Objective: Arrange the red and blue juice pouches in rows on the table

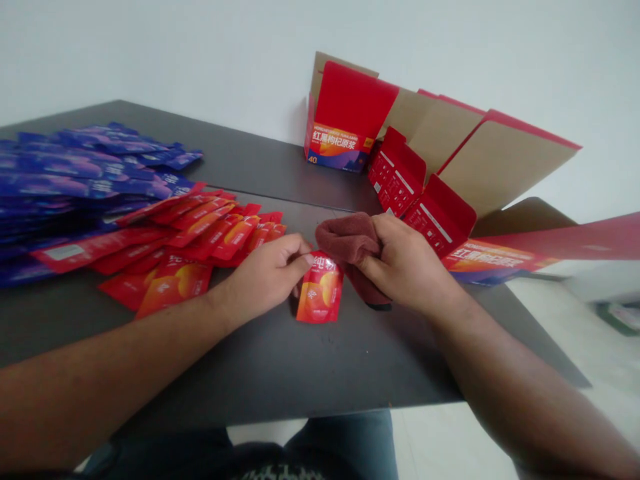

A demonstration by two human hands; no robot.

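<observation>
A heap of blue-and-purple sachets [75,173] lies at far left on a dark grey table [280,360], with a looser spread of red sachets [200,233] overlapping its right edge. Just right of them, a person's left hand [265,273] reaches to the top of 1 red sachet [320,290], set apart from the spread; its fingers [303,257] appear pinched on the upper edge, though the exact grip is partly hidden. Beside that sachet, the right hand [405,260] is clenched around a maroon terry cloth [347,240], whose folds bulge out on both sides of the fingers and sit just beside the sachet. The step in hand appears to be handling this 1 sachet with the cloth close by; the next move calls for a steady pinch on the sachet and a firm hold on the cloth. At far centre stands a red carton [340,147] printed with Chinese lettering and the numeral 40, its lid raised. To its right, an opened cardboard carton [500,167] shows red and kraft-brown flaps.
</observation>
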